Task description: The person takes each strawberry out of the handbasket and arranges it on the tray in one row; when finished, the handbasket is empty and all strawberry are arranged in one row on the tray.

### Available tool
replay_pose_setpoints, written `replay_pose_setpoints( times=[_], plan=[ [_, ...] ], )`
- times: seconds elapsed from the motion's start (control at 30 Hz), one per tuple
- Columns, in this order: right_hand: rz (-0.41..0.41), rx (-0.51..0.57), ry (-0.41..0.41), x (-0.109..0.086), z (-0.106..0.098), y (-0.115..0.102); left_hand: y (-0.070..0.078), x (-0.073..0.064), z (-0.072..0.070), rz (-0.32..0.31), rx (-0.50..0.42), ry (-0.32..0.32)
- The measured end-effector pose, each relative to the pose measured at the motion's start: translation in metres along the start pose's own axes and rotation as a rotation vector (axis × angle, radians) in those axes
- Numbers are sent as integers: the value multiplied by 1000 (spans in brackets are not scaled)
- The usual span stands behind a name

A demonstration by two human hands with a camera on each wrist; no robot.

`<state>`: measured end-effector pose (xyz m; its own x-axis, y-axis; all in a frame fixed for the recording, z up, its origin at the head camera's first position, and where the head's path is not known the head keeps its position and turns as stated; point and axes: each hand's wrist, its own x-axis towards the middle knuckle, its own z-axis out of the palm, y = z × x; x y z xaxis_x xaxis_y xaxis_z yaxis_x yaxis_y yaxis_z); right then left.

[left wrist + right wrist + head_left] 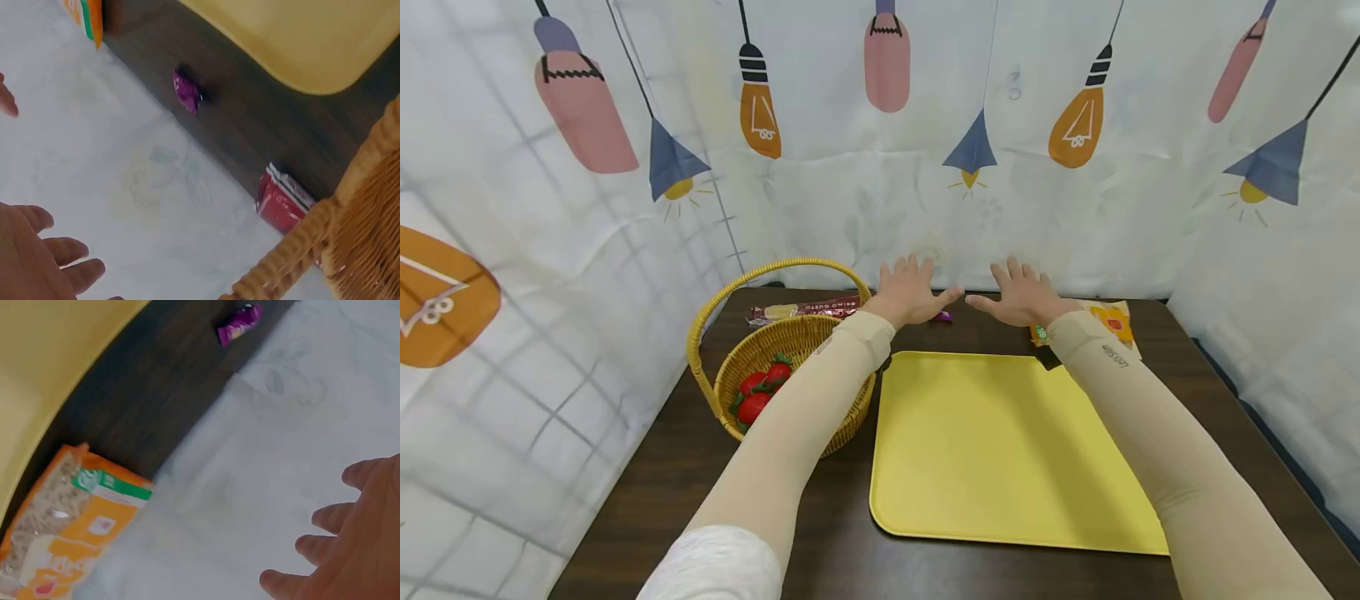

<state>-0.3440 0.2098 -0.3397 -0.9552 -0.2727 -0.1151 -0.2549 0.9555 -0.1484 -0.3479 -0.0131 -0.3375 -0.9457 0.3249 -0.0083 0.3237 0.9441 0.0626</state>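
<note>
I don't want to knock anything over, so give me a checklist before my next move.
1. Left hand free: ok, fingers spread, holding nothing.
2. Right hand free: ok, also holding nothing.
3. Visible strawberries inside the basket: ok.
4. Left sleeve clear of the basket: cannot tell, it crosses in front in the head view.
5. Yellow tray fully in view: not ok, right sleeve hides part.
6. Purple-wrapped piece off the tray: ok, lying on the table beyond it.

Snug beige fabric arm sleeves [1157,442] are bearing small dark lettering [1115,356]. White creased cloth [718,568] is encircling the left one.
</note>
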Motion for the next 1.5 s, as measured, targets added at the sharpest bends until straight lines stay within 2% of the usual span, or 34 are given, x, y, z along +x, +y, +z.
replay_pose_setpoints(
  times=[0.17,0.27,0.4,0.57,0.7,0.87,1.0,1.13,1.3,1.4,1.5],
  plan=[
    [-20,-15,-18,-12,25,3,2,-15,16,72,-8,-8],
    [-42,17,-36,-21,43,3,4,-33,25,128,-58,-20],
    [-75,126,-46,-34,64,4,2,-60,35,183,-128,-15],
    [-120,306,-25,-49,84,3,-9,-96,44,204,-230,63],
    [-174,407,-10,-59,95,-3,-25,-124,51,179,-374,170],
    [-250,457,-10,-67,109,-26,-51,-153,59,134,-563,391],
    [-279,513,-1,-72,119,-52,-74,-174,68,90,-673,621],
    [-309,590,6,-76,126,-74,-98,-194,81,13,-753,863],
    [-372,621,73,-76,133,-96,-122,-216,90,-81,-814,1103],
    [-409,643,151,-73,135,-110,-129,-224,87,-98,-815,1266],
    [-440,698,238,-68,134,-125,-129,-230,77,-112,-802,1445]
  ],
)
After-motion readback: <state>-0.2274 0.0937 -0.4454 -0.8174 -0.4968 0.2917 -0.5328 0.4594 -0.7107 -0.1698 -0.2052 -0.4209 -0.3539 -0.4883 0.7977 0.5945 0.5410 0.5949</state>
